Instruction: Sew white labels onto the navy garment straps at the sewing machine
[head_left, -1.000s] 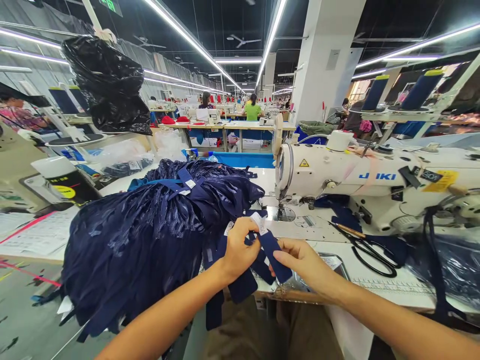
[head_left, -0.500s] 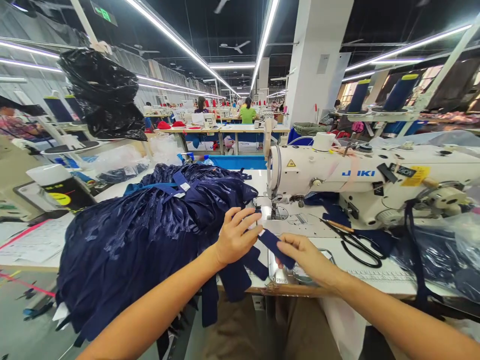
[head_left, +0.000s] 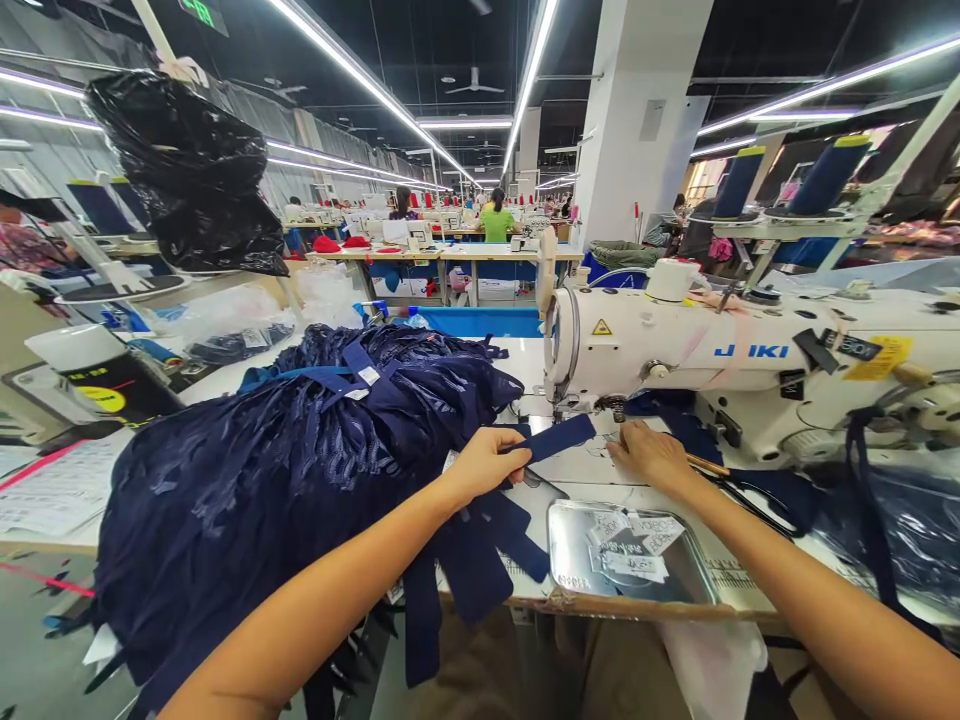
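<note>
A navy fabric strip (head_left: 561, 438) is pinched at its near end by my left hand (head_left: 487, 465). Its free end points right, just in front of the presser foot of the white sewing machine (head_left: 637, 340). My right hand (head_left: 651, 455) is at the machine bed, right of the strip and apart from it. Its fingers are curled together with the tips low; what they hold, if anything, is hidden. A large heap of navy strips (head_left: 300, 480) lies left of the machine, several hanging over the table edge. Black-handled scissors (head_left: 765, 500) lie beyond my right forearm.
A metal tray (head_left: 562, 575) with white printed labels (head_left: 634, 560) sits at the front edge. Clear plastic bags (head_left: 892, 520) lie at the right. A spray can (head_left: 97, 375) and papers (head_left: 60, 490) are at the left. People work at tables farther back.
My right hand has let go of the strip and moved right and up to the machine bed, uncovering the label tray. My left hand has turned the strip so it points right.
</note>
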